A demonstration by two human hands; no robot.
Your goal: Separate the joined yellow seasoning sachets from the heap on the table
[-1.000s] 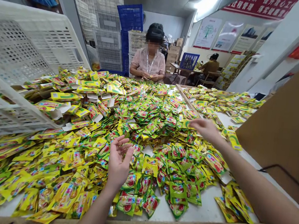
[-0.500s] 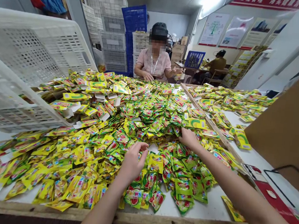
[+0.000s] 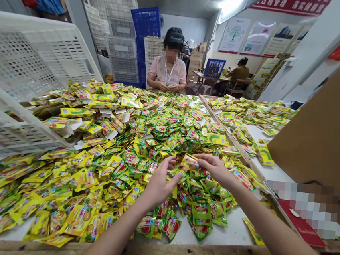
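Left hand (image 3: 160, 186) half-curled, fingers spread above heaped foil sachets (image 3: 120, 146), right hand (image 3: 214, 168) touching one sachet (image 3: 189, 162), pinch unclear, wooden table edge (image 3: 176, 250) beneath

The one view looks out from the person's head, facing forward and down across the tabletop (image 3: 232, 225). It sits close above the left hand (image 3: 160, 184) and right hand (image 3: 214, 168) and the sachets (image 3: 120, 139), and its wide angle reaches past them to a seated person (image 3: 168, 69) and crates (image 3: 120, 46) farther back.
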